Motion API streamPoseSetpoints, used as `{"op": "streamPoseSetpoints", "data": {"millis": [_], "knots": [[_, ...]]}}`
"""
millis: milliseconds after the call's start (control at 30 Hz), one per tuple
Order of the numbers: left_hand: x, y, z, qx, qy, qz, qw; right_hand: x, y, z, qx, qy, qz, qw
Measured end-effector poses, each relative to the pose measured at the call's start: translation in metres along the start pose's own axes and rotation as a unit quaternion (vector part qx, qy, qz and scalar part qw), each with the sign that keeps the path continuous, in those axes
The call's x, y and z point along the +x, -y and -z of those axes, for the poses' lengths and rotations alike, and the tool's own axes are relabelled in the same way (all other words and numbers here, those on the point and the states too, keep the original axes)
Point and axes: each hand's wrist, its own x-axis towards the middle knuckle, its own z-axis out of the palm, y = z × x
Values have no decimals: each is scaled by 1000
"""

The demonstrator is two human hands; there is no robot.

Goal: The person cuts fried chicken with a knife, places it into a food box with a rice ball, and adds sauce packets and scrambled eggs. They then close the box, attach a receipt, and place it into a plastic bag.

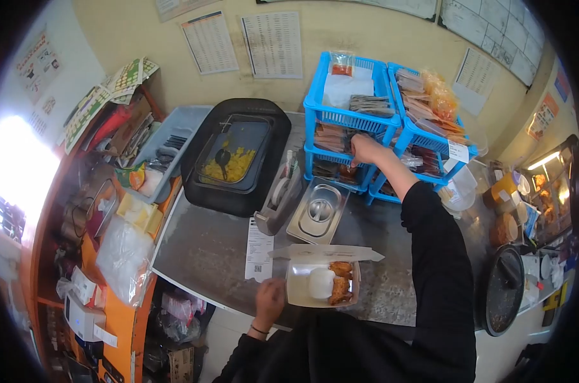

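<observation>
My right hand (367, 150) reaches into the lower tier of the blue basket rack (311, 118), fingers pinched down among the packets. Just under the fingertips lies a dark brown sauce sachet (347, 172); whether they grip it is hidden. My left hand (270, 299) is beside the open food box, fingers curled in with nothing visible in them. Inside the cardboard box (292, 281) sit a white mound of rice (320, 283) and fried chicken pieces (341, 284), its lid folded back. A printed receipt (259, 249) lies left of the box.
Behind the box are a lidded steel container (319, 210) and a tape dispenser (280, 201). A black-rimmed tray (197, 159) holds yellow food and a dark spoon. A second blue rack (423, 131) is right. An orange shelf (120, 338) stands left; a round dark pan (501, 290) is right.
</observation>
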Motion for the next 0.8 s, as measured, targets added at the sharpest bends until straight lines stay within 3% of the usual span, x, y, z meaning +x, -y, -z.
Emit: {"op": "streamPoseSetpoints", "data": {"millis": [200,267,467,567,667,800], "knots": [[10,-27,-38,-42,119,-163,978,14,-12,14,21,114,51,992],[5,-20,-47,-13,123,-170,978,18,-14,16,30,126,35,991],[3,-22,-48,21,106,-147,983,-3,1,13,-77,-22,108,991],[5,-24,-48,30,106,-139,984,-16,13,9,-157,-47,96,982],[6,-25,-49,23,99,-132,986,-25,21,-4,-172,-199,70,962],[-1,-17,-49,-27,86,-123,988,-64,40,9,-151,-290,18,945]]}}
